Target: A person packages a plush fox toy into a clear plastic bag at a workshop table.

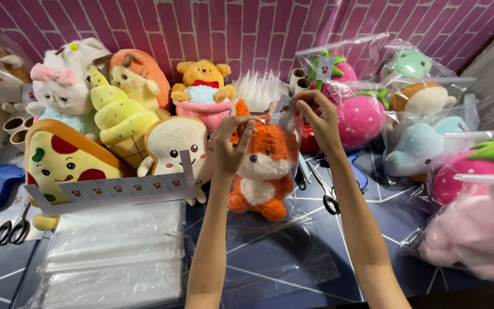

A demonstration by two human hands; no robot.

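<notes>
Both hands are raised over the dark desk (293,260) at the mouth of a clear plastic bag (281,229) that holds an orange fox plush (264,166), standing upright at the middle of the desk in front of a row of other soft toys. The left hand (230,143) has its fingers pinched closed on the bag's upper left edge, just beside the fox's ear; the right hand (318,117) has its fingers pinched closed on the upper right edge, where a small paper tag (285,106) sits. The fox looks light and squashy, so it should give under pressure and carry no risk of breaking, while the film around it is thin, slick and crinkly and likely to slip unless gripped at the rim, as it is now. To the left lie a stack of empty clear bags (115,257), a toast-shaped plush (174,149) and a pizza-slice plush (64,163); scissors (326,191) rest just right of the fox, and bagged strawberry plushes (361,117) sit beyond.
</notes>
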